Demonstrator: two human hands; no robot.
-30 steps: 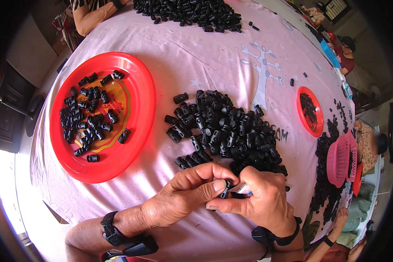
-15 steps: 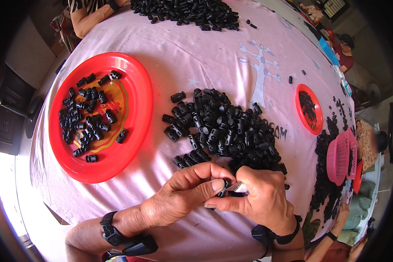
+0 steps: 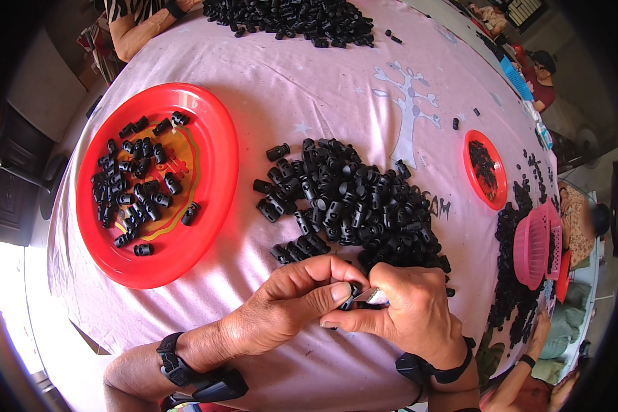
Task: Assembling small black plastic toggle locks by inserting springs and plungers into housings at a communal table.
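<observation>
Between the thumb and forefinger of my left hand (image 3: 301, 296) is a black cord lock (image 3: 351, 294). My right hand (image 3: 412, 305) grips a small thin blade (image 3: 373, 295) with a whitish wrapped part, and its edge points at the cord lock. Both hands meet at the near side of the table, just in front of a heap of black cord locks (image 3: 350, 192). To the left, several more cord locks lie scattered in a large red plate (image 3: 220, 178) with a yellow printed middle. My fingers hide part of the held cord lock.
A pink patterned cloth (image 3: 288, 89) covers the table. Another person's arm (image 3: 144, 34) rests by a far heap of black parts (image 3: 288, 20). At the right are a small red plate (image 3: 502, 185), a pink basket (image 3: 525, 250), loose black parts and other people.
Hardly anything differs. Both hands keep the same hold on the cord lock and blade, while the view has shifted very slightly.
</observation>
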